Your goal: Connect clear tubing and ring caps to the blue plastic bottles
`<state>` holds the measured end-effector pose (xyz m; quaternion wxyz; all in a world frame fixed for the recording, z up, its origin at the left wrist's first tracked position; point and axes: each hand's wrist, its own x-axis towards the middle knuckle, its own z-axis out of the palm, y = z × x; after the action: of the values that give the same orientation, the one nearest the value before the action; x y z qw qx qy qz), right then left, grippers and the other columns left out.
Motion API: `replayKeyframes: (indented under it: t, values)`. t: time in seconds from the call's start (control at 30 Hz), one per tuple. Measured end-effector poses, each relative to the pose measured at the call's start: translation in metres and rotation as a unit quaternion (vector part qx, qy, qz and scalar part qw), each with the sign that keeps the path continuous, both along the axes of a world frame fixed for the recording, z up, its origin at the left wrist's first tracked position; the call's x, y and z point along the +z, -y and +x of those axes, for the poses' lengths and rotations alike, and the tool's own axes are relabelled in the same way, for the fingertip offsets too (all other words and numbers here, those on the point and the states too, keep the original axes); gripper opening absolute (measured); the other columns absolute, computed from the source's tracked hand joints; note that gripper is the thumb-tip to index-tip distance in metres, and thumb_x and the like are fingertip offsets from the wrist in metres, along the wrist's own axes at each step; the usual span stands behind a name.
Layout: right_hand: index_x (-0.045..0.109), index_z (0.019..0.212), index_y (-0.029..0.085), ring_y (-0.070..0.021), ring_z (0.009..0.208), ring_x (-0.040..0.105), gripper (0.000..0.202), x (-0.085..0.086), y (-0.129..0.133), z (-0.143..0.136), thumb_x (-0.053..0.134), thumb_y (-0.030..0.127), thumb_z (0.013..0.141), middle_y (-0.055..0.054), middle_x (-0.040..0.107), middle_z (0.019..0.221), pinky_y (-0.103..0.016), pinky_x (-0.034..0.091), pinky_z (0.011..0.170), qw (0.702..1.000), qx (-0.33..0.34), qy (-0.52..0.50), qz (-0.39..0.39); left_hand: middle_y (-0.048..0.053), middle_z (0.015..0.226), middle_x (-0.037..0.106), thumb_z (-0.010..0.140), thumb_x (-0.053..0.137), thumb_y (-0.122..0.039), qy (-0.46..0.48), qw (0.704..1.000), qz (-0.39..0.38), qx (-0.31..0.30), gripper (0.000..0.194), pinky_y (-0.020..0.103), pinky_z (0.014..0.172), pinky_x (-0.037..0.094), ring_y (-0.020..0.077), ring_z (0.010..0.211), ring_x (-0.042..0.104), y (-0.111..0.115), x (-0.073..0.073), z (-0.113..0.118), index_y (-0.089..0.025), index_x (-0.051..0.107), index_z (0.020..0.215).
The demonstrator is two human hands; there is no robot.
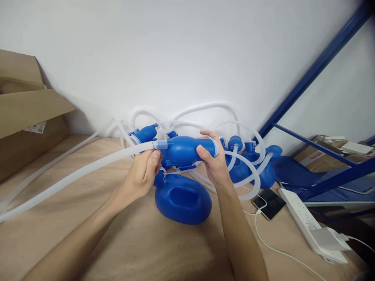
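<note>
A blue rounded plastic piece (184,150) is held up sideways, its right end gripped by my right hand (213,158) with fingers behind and thumb in front. A thick white hose (88,168) meets its left end at a clear light-blue connector (161,144). My left hand (146,168) pinches a thin metal wire or clip (153,145) at the hose end, just under the connector. Below both hands lies a blue bottle with a recessed handle (183,205) on the wooden table (123,249).
More blue bottles (265,173) and looped white hoses stand along the wall. An open cardboard box (32,144) is at left. On the right are a phone (269,204), a white power strip (307,222), cables and a blue metal frame (316,64).
</note>
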<state>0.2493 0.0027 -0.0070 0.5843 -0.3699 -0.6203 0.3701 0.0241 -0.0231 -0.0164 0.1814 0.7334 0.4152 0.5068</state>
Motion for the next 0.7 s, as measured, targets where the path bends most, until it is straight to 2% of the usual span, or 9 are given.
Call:
replayKeyframes:
  t: [0.07,0.13,0.3,0.47,0.6,0.7]
  values:
    - [0.055,0.129,0.034,-0.023,0.096,0.066,0.061,0.001,0.0,0.001,0.079,0.061,0.08,-0.002,0.064,0.113,-0.04,0.059,0.085,1.0,-0.002,0.004,0.011,-0.001,0.057,0.049,0.108,0.031,-0.041,-0.02,1.0,0.016,0.009,0.044,0.031,0.049,0.038,0.0144,0.051,0.044,0.001,0.001,0.001,-0.024,0.039,0.068]
    - [0.055,0.128,0.033,-0.0239,0.098,0.066,0.061,0.002,0.001,0.001,0.081,0.059,0.079,-0.003,0.064,0.112,-0.041,0.059,0.087,0.999,-0.007,0.015,0.035,-0.002,0.056,0.047,0.107,0.032,-0.039,-0.008,1.0,-0.003,-0.006,0.043,0.03,0.047,0.037,0.0137,0.05,0.044,0.003,0.002,0.003,-0.024,0.038,0.067]
    - [0.055,0.119,0.031,-0.0281,0.111,0.064,0.061,0.002,0.002,0.003,0.085,0.059,0.074,-0.004,0.063,0.113,-0.048,0.055,0.1,0.991,-0.048,0.05,0.119,-0.004,0.054,0.04,0.108,0.029,-0.039,0.067,0.983,-0.133,-0.106,0.043,0.025,0.04,0.038,0.0114,0.045,0.041,0.01,0.004,0.008,-0.024,0.034,0.067]
    - [0.055,0.109,0.032,-0.031,0.119,0.06,0.055,-0.001,0.003,0.002,0.088,0.056,0.072,-0.005,0.061,0.115,-0.055,0.045,0.114,0.972,-0.081,0.081,0.206,-0.005,0.057,0.038,0.107,0.033,-0.04,0.119,0.96,-0.203,-0.15,0.042,0.025,0.04,0.038,0.0107,0.044,0.038,0.005,0.003,0.003,-0.024,0.035,0.068]
    - [0.054,0.109,0.033,-0.0316,0.119,0.06,0.055,-0.002,0.002,0.002,0.086,0.06,0.074,-0.006,0.062,0.116,-0.057,0.045,0.113,0.973,-0.07,0.085,0.202,-0.005,0.055,0.037,0.106,0.038,-0.045,0.125,0.949,-0.228,-0.177,0.044,0.025,0.039,0.035,0.0104,0.042,0.037,0.004,0.006,-0.001,-0.024,0.033,0.067]
    - [0.056,0.109,0.032,-0.0303,0.117,0.062,0.053,-0.001,0.001,0.003,0.086,0.058,0.075,-0.005,0.063,0.114,-0.054,0.047,0.111,0.972,-0.065,0.086,0.207,-0.004,0.054,0.044,0.106,0.036,-0.045,0.103,0.946,-0.242,-0.19,0.043,0.024,0.038,0.039,0.0107,0.041,0.044,0.006,0.014,-0.002,-0.023,0.038,0.068]
